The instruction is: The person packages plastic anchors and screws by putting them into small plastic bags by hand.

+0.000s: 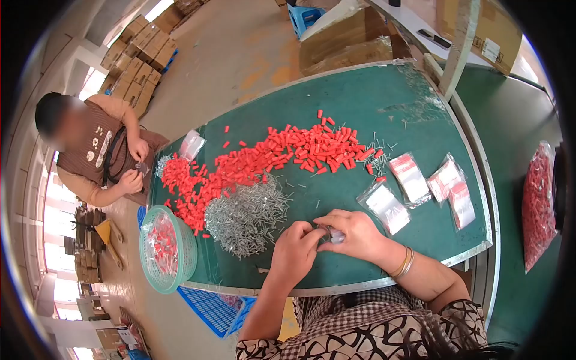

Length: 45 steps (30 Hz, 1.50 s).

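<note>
Near the front edge of the green table (342, 96), my left hand (295, 252) and my right hand (354, 235) meet, fingers curled around a small clear plastic bag (336, 236). What the bag holds is hidden. Just left of my left hand lies a heap of silver screws (246, 216). Behind it, red plastic plugs (270, 150) spread in a long pile. Stacks of clear bags lie right of my hands, one nearest them (387, 207) and another (410, 179) beyond it.
A green basket (193, 249) of bagged red pieces stands at the table's left corner. Across the left end a co-worker (102, 144) handles something small. A blue crate (213, 312) sits below the front edge. A large bag of red plugs (538, 207) is at far right.
</note>
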### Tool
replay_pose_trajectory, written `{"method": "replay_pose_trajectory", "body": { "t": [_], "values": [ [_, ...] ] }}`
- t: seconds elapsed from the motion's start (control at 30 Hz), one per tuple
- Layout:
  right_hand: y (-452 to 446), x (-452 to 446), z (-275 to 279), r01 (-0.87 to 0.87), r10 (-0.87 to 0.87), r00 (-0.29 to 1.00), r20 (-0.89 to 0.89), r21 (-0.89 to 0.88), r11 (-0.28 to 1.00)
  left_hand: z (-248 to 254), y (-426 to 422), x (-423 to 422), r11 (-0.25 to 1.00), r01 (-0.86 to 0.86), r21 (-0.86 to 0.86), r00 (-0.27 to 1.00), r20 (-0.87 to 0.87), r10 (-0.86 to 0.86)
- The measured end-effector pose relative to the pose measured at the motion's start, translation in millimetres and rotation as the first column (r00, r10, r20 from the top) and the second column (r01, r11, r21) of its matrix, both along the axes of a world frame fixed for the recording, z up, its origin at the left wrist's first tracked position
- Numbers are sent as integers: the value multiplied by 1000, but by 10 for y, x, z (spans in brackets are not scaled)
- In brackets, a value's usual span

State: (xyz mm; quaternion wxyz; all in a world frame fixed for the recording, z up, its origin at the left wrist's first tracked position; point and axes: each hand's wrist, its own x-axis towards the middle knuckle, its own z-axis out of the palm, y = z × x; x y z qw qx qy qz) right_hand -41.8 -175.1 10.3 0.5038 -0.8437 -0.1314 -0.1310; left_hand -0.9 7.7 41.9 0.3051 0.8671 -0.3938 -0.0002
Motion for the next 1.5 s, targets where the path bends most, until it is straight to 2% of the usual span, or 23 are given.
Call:
{"method": "replay_pose_trajectory", "body": {
  "t": [0.07,0.17,0.37,0.5,0.57,0.67,0.8,1.1,1.2,1.3,1.4,1.5],
  "values": [
    [1,-1,33,-21,21,999,-37,-6,1000,-31,32,47,998,40,44,999,6,-40],
    [4,6,43,-48,49,997,-53,19,999,-79,37,54,995,36,-92,999,-25,-38],
    [-53,20,92,-63,87,987,-134,174,983,-116,44,38,979,14,-205,1000,-2,-15],
    [-68,8,142,-47,80,978,-193,172,984,-86,64,41,983,9,-183,999,36,-3],
    [-90,10,143,-57,83,979,-185,143,988,-57,45,53,981,11,-192,998,67,2],
    [-91,12,145,-87,103,984,-143,115,990,-34,40,41,983,14,-185,1000,3,-14],
    [-93,22,116,-127,140,984,-108,116,985,-42,31,49,986,47,-162,999,21,-44],
    [-115,10,185,-153,162,978,-129,78,985,-66,38,70,982,79,-170,997,-6,-82],
    [-108,17,141,-137,144,987,-74,86,987,-60,47,69,979,108,-171,993,-20,-113],
    [-110,19,130,-104,126,986,-113,182,978,14,32,48,933,-42,-358,954,-290,-68],
    [-114,8,157,-67,120,974,-190,266,962,-49,168,280,907,-307,-287,939,-248,240],
    [-84,0,151,-76,127,973,-192,256,964,-97,239,873,894,-419,-161,908,-46,417]
  ]
}}
